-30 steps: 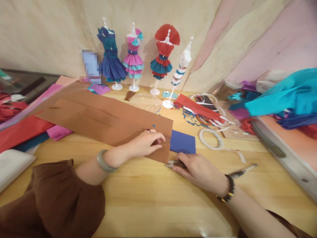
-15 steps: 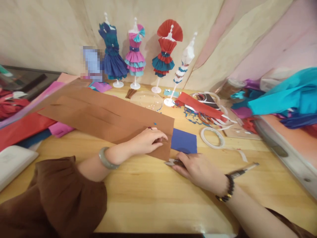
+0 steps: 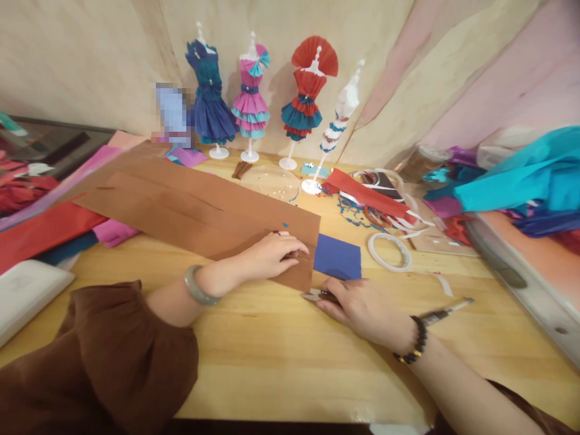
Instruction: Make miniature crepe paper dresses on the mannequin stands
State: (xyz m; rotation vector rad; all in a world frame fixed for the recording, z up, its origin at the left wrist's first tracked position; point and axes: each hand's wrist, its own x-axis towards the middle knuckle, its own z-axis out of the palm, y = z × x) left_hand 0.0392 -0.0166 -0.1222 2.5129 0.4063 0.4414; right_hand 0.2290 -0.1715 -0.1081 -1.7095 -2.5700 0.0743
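Brown sheet (image 3: 244, 211) is spread flat on the bench (image 3: 254, 374), near end in front of the person, far end lapped over coloured paper to the left. Left hand (image 3: 274, 254) is rested on its near end; fingers loosely curled, thumb apart, grip relaxed, nothing seen held. In the right hand (image 3: 357, 305), grip is closed around small snips (image 3: 312, 295), blades aimed left, just beside the sheet's near corner. Contact between blade and sheet: cannot be told.

Progress, as judged: cutting at this corner is barely begun or not begun. No cut is visible there, and no freed brown piece is seen by the blades. Dark lines run along the sheet; slits or creases, cannot be told. Bulk of the sheet is left in one piece.

Behind: navy dress form (image 3: 211, 96), pink dress form (image 3: 251, 103) and red dress form (image 3: 303, 103) look fully dressed. White form (image 3: 348, 99) is only partly banded, bodice plain, so judged unfinished. Blue piece (image 3: 338, 257) lies at the sheet's right edge; tape roll (image 3: 373, 249) is placed near it.
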